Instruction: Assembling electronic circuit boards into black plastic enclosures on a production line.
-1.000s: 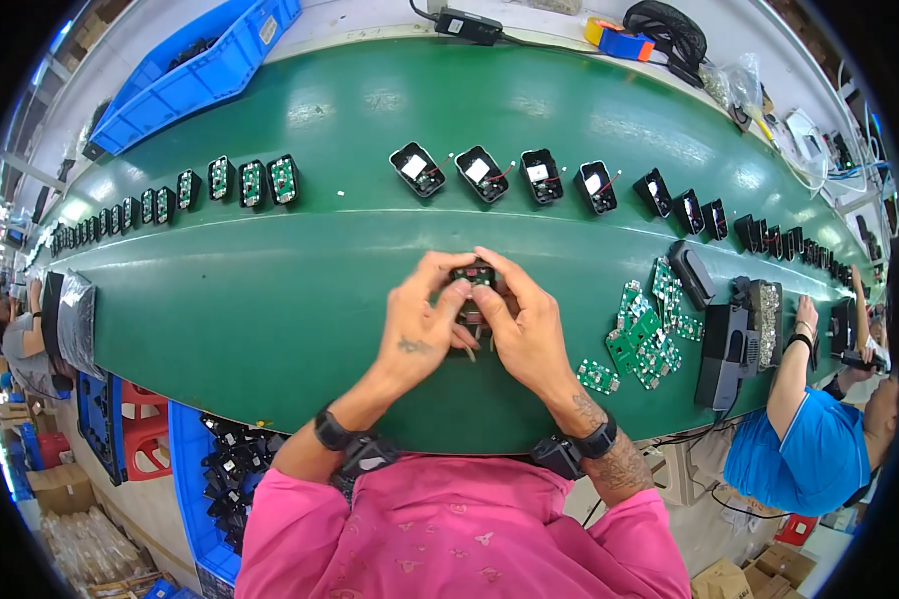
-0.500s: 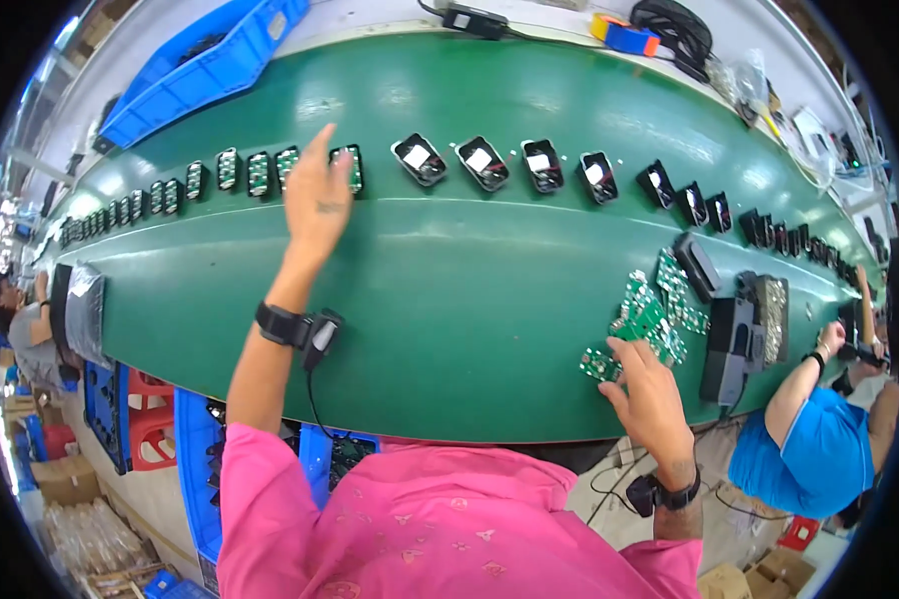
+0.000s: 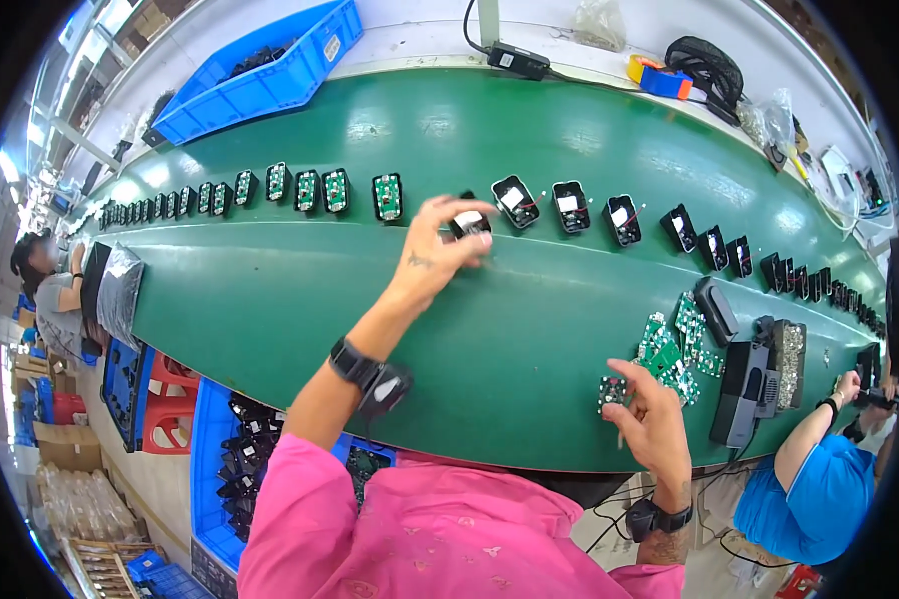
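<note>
Two hands are at work, as we see it: the left hand [image 3: 432,255] reaches far across the green bench [image 3: 300,299], fingers [image 3: 459,210] clamped on a small black housing [image 3: 468,222] in the row of open housings [image 3: 569,207]. Our right hand [image 3: 652,419] sits near, fingers seemingly pinched on a green circuit board [image 3: 610,390] beside the board pile [image 3: 674,344].

The one camera sits on my head, looking steeply down and forward over my pink sleeves onto the long green belt-covered tabletop [image 3: 270,299], close in, its fisheye bending the edges.
</note>
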The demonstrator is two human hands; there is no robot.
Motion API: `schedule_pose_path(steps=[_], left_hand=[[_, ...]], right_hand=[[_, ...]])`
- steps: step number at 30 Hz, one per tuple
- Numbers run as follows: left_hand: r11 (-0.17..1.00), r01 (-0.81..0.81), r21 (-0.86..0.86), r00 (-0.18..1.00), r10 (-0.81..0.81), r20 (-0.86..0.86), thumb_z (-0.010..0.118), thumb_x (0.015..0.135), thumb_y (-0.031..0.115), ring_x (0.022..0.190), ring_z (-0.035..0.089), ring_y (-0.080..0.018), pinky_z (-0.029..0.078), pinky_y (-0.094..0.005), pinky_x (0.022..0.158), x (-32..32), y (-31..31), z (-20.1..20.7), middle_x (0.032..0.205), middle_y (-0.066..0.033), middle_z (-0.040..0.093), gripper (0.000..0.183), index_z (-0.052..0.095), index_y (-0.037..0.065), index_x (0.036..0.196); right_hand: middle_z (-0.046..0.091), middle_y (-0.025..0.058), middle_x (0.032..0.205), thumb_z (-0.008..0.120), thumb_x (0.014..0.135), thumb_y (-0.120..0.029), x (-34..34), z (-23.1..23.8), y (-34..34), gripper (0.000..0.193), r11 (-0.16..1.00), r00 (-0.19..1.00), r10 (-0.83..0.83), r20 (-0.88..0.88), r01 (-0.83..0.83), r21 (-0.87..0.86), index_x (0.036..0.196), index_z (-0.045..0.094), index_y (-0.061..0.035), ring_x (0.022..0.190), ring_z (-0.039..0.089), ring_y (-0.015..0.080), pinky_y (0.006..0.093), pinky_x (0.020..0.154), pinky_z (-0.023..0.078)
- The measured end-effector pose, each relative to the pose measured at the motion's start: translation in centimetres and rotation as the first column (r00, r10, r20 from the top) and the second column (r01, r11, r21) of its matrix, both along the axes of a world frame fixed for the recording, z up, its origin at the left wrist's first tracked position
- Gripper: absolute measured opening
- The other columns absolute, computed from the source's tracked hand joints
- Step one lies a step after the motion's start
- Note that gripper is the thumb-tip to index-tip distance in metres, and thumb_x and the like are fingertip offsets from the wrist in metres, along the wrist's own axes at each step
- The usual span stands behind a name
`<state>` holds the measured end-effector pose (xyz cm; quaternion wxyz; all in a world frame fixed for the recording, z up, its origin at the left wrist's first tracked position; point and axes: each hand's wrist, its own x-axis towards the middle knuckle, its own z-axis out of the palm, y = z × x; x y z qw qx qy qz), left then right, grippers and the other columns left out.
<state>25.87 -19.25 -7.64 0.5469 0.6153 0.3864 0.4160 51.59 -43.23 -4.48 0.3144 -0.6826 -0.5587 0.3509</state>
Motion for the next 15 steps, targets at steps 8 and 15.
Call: schedule_pose_path(steps=[8, 15], left_hand=[[0.945, 0.194, -0.264, 0.977, -0.160, 0.143, 0.077, 0.086, 0.013, 0.078, 0.065, -0.0125, 0.048, -0.0215, 0.053, 0.1, -8.3, 0.3, 0.127, -0.0083, 0.050, 0.017, 0.075, 0.002, 0.099], [0.939, 0.182, -0.291, 0.956, -0.100, 0.276, 0.075, 0.087, 0.009, 0.077, 0.064, -0.0098, 0.041, -0.0187, 0.049, 1.0, -10.9, -0.1, 0.137, -0.0116, 0.042, 0.011, 0.068, 0.003, 0.092]], right_hand=[[0.066, 0.0116, 0.094, 0.063, 0.088, 0.007, -3.7, 0.6, 2.9, 0.039, 0.996, 0.758, -0.051, -0.651, 0.083, 0.018, 0.125, 0.052, 0.0033, 0.076, 0.071, 0.0184, 0.0253, 0.060, 0.057], [0.068, 0.0110, 0.082, 0.062, 0.093, 0.000, -5.2, -0.1, 4.7, 0.024, 0.989, 0.589, -0.046, -0.807, 0.140, 0.046, 0.115, 0.061, 0.0083, 0.064, 0.067, 0.0170, 0.0283, 0.056, 0.055]])
